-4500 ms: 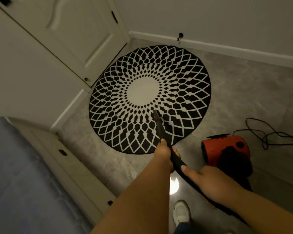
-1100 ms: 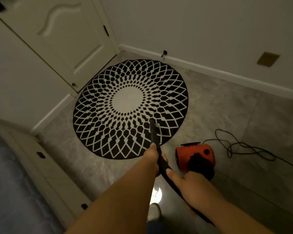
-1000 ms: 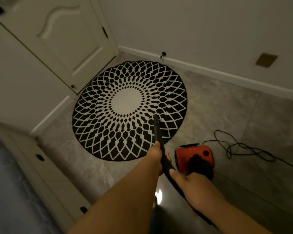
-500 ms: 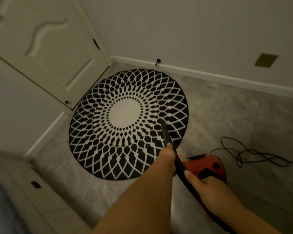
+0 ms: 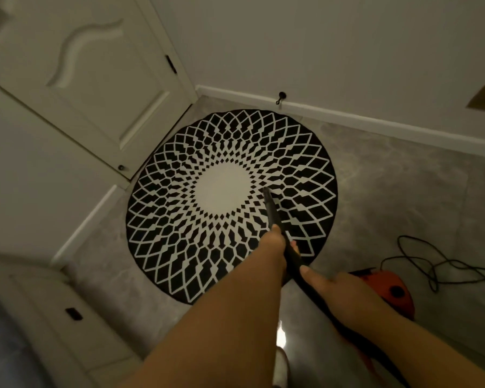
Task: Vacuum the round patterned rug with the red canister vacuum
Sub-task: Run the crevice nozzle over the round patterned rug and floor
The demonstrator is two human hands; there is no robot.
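Note:
The round black-and-white patterned rug (image 5: pixel 179 219) lies on the grey floor in the corner, with a plain pale disc at its centre. A black vacuum nozzle (image 5: pixel 272 208) points across the rug, its tip just right of that pale disc. My left hand (image 5: pixel 275 242) grips the nozzle near its front. Behind it, my right hand (image 5: pixel 328 287) holds the black hose lower down. The red canister vacuum (image 5: pixel 389 287) sits on the floor off the rug's right edge, partly hidden by my right hand.
A black power cord (image 5: pixel 437 264) loops on the floor at right. A white door (image 5: pixel 81 88) stands behind the rug at left, with a doorstop (image 5: pixel 281 97) on the far baseboard. A bed frame (image 5: pixel 48 317) fills the lower left.
The nozzle tip has moved forward across the rug, from the near right part toward the pale centre. Both hands went with it, and the view shifted closer.

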